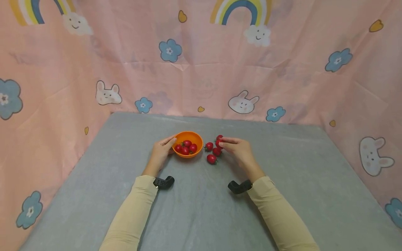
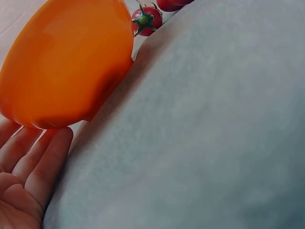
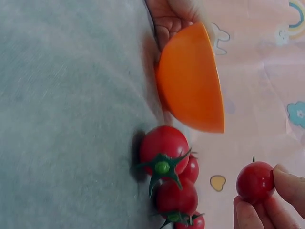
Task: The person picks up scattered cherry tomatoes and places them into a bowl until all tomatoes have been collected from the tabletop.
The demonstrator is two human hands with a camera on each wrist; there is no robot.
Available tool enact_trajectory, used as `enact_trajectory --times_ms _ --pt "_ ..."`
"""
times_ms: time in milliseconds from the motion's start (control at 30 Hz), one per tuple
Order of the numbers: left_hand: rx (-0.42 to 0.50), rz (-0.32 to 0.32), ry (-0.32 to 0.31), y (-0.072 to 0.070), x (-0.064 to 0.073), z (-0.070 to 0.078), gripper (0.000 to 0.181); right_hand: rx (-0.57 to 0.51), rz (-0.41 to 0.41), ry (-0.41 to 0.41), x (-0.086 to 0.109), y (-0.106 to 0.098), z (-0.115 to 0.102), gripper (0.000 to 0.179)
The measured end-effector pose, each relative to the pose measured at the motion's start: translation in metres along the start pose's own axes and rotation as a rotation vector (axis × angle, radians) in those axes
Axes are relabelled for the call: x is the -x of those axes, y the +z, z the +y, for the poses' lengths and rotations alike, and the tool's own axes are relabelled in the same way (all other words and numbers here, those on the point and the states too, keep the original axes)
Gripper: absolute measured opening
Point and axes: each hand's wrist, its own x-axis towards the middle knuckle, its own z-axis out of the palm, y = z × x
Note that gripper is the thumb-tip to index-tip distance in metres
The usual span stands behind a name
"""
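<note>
An orange bowl [image 1: 187,156] stands on the table with several cherry tomatoes [image 1: 185,150] in it. My left hand [image 1: 161,152] holds it at the left side, thumb at the rim. In the left wrist view, the fingers [image 2: 45,164] rest against the bowl's outer wall; the thumb is hidden there. Right of the bowl, my right hand [image 1: 240,150] pinches one cherry tomato [image 3: 256,182] between thumb and fingertips, raised above the table. Below and beside that hand lie several more cherry tomatoes [image 1: 211,159] with green stems, close together.
A grey cloth covers the table [image 1: 201,209]. Behind it and along both sides hangs a pink curtain [image 1: 201,76] printed with rabbits, flowers and rainbows. Each wrist wears a black camera mount [image 1: 240,187].
</note>
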Motion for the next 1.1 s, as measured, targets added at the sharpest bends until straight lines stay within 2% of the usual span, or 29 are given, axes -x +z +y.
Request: enact_trajectory --times_ms 367,767,1100 --pt "0.007 -0.002 -0.005 0.0 0.0 -0.001 0.044 0.16 -0.046 -0.027 -0.003 0.021 -0.015 0.038" --pt "0.007 -0.002 -0.007 0.0 -0.002 -0.003 0.043 0.198 -0.051 -0.006 -0.013 0.049 -0.032 0.034" --pt "0.013 0.001 0.001 0.0 -0.002 -0.003 0.042 0.175 -0.069 -0.06 -0.022 0.064 -0.036 0.033"
